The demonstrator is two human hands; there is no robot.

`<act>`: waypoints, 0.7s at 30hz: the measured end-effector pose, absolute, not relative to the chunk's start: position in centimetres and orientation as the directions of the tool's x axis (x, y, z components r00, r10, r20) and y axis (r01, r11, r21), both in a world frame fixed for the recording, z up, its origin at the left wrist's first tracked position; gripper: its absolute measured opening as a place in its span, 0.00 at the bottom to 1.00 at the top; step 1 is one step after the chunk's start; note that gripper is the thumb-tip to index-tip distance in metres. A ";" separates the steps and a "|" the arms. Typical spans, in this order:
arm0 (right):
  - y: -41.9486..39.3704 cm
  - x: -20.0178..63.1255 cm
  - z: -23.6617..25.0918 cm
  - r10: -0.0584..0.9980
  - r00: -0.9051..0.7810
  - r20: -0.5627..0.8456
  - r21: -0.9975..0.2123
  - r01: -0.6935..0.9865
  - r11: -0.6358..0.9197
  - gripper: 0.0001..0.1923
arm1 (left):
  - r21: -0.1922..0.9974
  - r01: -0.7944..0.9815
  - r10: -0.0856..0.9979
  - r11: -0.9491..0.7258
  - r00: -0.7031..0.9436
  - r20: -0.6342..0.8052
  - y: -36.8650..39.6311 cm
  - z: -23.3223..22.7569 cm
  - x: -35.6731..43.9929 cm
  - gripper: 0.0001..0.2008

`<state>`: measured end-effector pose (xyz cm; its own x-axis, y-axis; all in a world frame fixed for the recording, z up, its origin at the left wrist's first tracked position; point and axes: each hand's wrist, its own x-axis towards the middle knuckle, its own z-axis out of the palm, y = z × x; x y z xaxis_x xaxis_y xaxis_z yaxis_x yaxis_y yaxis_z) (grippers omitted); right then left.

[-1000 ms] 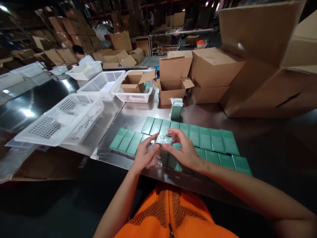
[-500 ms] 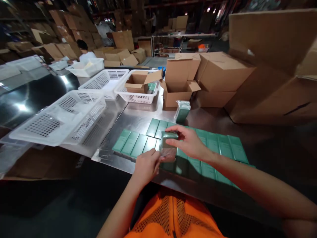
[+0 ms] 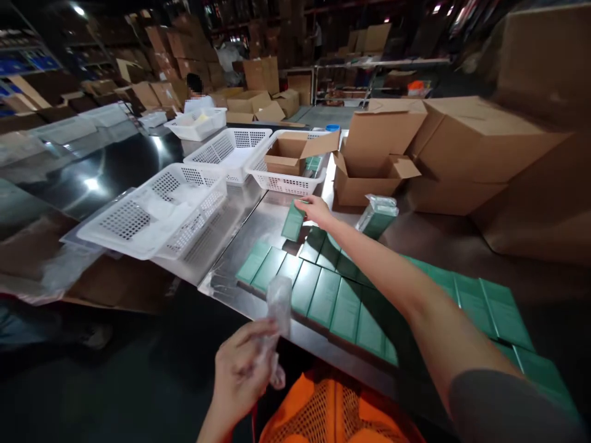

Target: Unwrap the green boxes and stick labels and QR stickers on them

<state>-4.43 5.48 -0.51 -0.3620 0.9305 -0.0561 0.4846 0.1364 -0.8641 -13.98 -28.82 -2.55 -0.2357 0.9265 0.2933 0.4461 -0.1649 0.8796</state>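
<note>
On steel, right hand (image 3: 317, 210) pinches flat green box (image 3: 293, 221); left hand (image 3: 242, 371) grips crinkled film (image 3: 278, 307).

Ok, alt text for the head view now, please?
The right hand holds a green box over a steel table lined with rows of green boxes; the left hand grips a clear plastic wrapper. White baskets and cardboard cartons sit beyond.

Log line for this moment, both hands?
left hand: holds clear wrapper | right hand: grips green box beyond box rows | table
</note>
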 end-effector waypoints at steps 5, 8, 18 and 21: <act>5.6 -2.5 -3.2 0.925 -0.379 -0.025 -0.588 0.754 0.293 0.15 | 0.999 -0.026 0.831 0.039 -0.555 -0.047 -30.3 -3.6 -14.6 0.15; 3.5 -2.0 -3.1 0.895 -0.446 -0.011 -0.452 0.801 0.393 0.14 | 0.987 0.139 0.930 0.076 -0.367 -0.020 -29.1 -3.3 -14.8 0.14; 2.7 12.3 3.9 0.795 -0.484 0.366 0.054 0.864 0.501 0.32 | 0.965 0.258 0.889 -0.055 -0.427 0.165 -26.9 -2.6 -12.6 0.11; 2.4 16.0 2.5 0.791 -0.531 0.302 0.068 0.840 0.538 0.24 | 0.990 0.125 0.913 -0.058 -0.394 0.103 -24.6 -1.6 -11.0 0.15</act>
